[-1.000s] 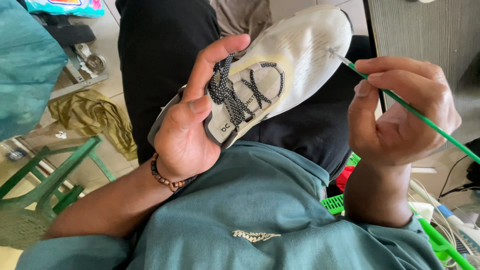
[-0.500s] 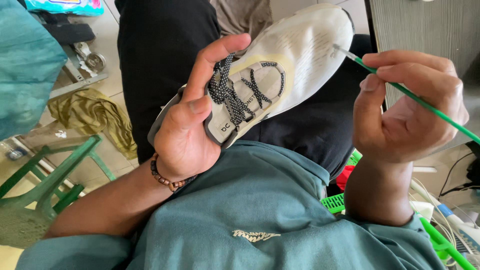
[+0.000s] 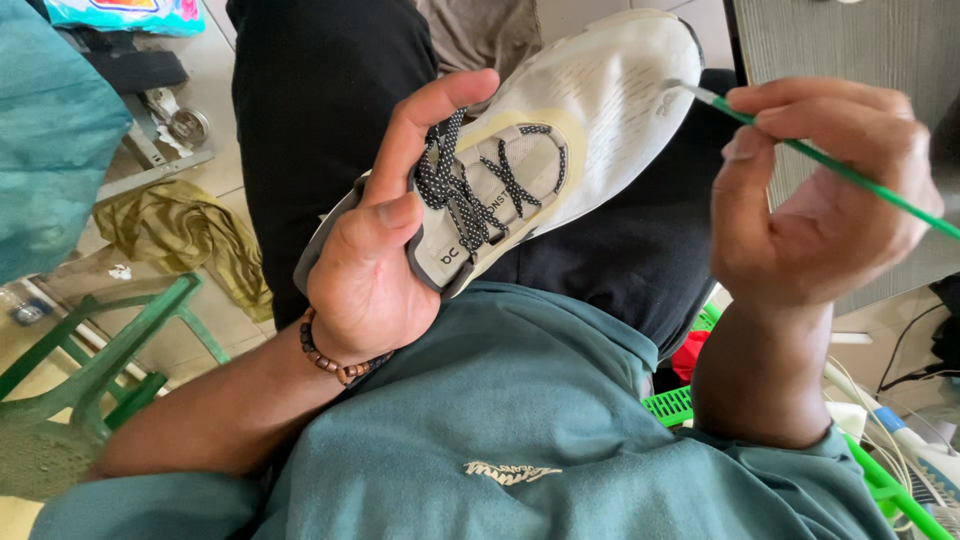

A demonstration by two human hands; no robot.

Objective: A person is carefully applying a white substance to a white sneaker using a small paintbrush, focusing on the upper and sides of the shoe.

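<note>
My left hand [image 3: 385, 250] grips a white and cream sneaker [image 3: 590, 110] at its heel and tongue, thumb over the black speckled laces [image 3: 455, 190]. The shoe lies tilted across my lap on black trousers, toe pointing up and right. My right hand [image 3: 815, 190] pinches a thin green-handled brush [image 3: 800, 145] between thumb and fingers. The brush's pale tip touches the shoe's toe area at the upper right. A beaded bracelet [image 3: 330, 355] circles my left wrist.
A green plastic chair [image 3: 90, 370] stands at lower left beside an olive cloth [image 3: 190, 240] on the tiled floor. A teal fabric [image 3: 50, 130] hangs at left. A green basket [image 3: 675, 405], cables and a green stick [image 3: 890, 485] lie at lower right.
My right hand has shifted slightly up and right, and the brush tip has slid along the toe of the sneaker. The left hand and shoe have stayed in place.
</note>
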